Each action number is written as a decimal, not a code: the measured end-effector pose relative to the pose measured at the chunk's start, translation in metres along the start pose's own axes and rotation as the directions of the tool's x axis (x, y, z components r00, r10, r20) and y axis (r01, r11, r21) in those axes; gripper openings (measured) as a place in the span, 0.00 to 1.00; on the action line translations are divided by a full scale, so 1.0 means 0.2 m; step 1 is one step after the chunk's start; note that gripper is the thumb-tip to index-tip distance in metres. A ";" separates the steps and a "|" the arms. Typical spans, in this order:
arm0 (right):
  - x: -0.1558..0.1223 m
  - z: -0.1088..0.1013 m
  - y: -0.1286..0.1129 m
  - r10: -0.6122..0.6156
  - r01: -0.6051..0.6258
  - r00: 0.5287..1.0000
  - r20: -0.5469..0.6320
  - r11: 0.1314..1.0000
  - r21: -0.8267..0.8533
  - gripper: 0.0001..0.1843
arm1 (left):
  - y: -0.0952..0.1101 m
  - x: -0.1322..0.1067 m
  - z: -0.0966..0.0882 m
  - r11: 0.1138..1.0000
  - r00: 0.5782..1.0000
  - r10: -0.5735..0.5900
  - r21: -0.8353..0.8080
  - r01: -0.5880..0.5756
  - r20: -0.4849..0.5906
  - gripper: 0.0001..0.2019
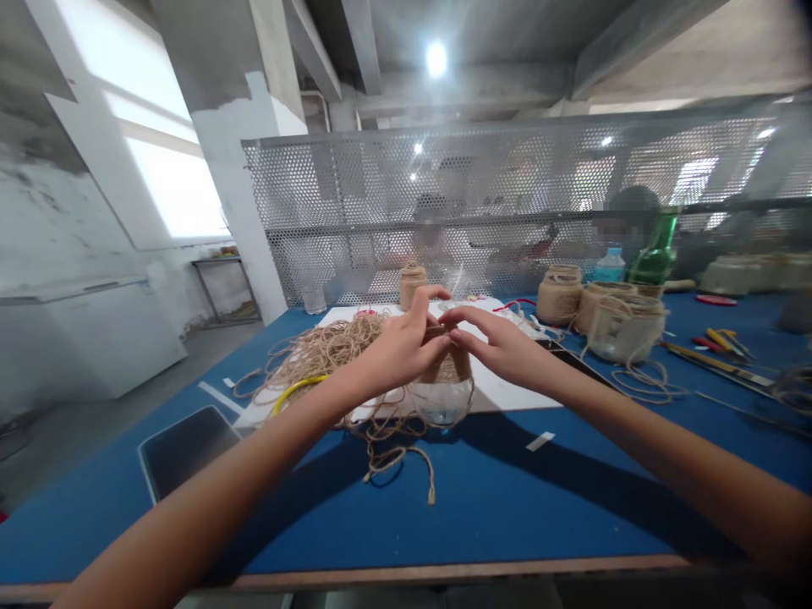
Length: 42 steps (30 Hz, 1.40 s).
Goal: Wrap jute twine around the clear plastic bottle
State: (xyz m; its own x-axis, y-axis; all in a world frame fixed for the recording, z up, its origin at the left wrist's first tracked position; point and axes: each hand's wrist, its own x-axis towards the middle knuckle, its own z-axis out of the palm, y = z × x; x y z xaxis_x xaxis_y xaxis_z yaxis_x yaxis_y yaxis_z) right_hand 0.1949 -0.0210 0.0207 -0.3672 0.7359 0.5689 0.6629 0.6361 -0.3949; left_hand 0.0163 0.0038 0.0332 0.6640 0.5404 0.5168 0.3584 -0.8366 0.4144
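Observation:
A glass jar (444, 404) stands upright near the middle of the blue table, its upper part wrapped in jute twine (453, 365) and its lower part bare. My left hand (409, 337) is closed round the jar's rim from the left, thumb against the wrapped side and index finger bent above. From the right, my right hand (491, 340) pinches at the twine by the rim, thumb and forefinger close together. The fingers partly hide the jar's mouth. A big loose heap of twine (336, 342) lies left of the jar, with a loose end (406, 452) in front.
A phone-like dark slab (190, 448) lies at left. Twine-wrapped jars (559, 296), a partly wrapped jar (627, 330), a green bottle (656, 249) and pliers (726, 341) are at right. Behind stands a perforated metal screen (355, 203), with people beyond it.

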 end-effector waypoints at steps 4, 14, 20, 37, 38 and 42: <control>0.03 0.00 0.03 0.020 -0.020 1.000 0.005 1.000 -0.016 0.09 | 0.00 -0.01 -0.05 0.998 0.993 0.013 -0.061 -0.021 -0.119 0.17; 0.03 -0.02 0.04 0.086 -0.087 0.993 0.078 0.996 0.006 0.07 | 0.03 -0.22 -0.11 0.884 0.910 -0.242 -0.310 0.350 0.338 0.09; 0.02 -0.01 0.02 0.081 -0.080 0.994 0.072 0.997 -0.011 0.08 | -0.01 -0.22 -0.03 0.846 0.882 -0.313 -0.319 0.427 0.352 0.11; 0.01 -0.02 0.01 0.092 -0.092 0.991 0.098 0.996 -0.011 0.08 | -0.11 -0.24 0.01 0.823 0.882 -0.330 -0.355 0.443 0.337 0.12; 0.01 -0.02 0.01 0.093 -0.092 0.991 0.100 0.996 -0.010 0.07 | -0.11 -0.24 0.01 0.822 0.880 -0.333 -0.352 0.447 0.339 0.11; 0.01 -0.02 0.01 0.096 -0.096 0.989 0.112 0.995 -0.008 0.07 | -0.13 -0.24 0.02 0.816 0.876 -0.342 -0.353 0.457 0.341 0.11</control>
State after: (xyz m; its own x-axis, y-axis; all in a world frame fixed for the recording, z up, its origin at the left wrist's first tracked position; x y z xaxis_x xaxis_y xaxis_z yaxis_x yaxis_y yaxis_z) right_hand 0.1980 -0.0201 0.0244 -0.3729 0.8149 0.4438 0.7000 0.5610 -0.4420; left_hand -0.0226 -0.0007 -0.0047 0.6826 0.7287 0.0552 0.3639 -0.4045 0.8390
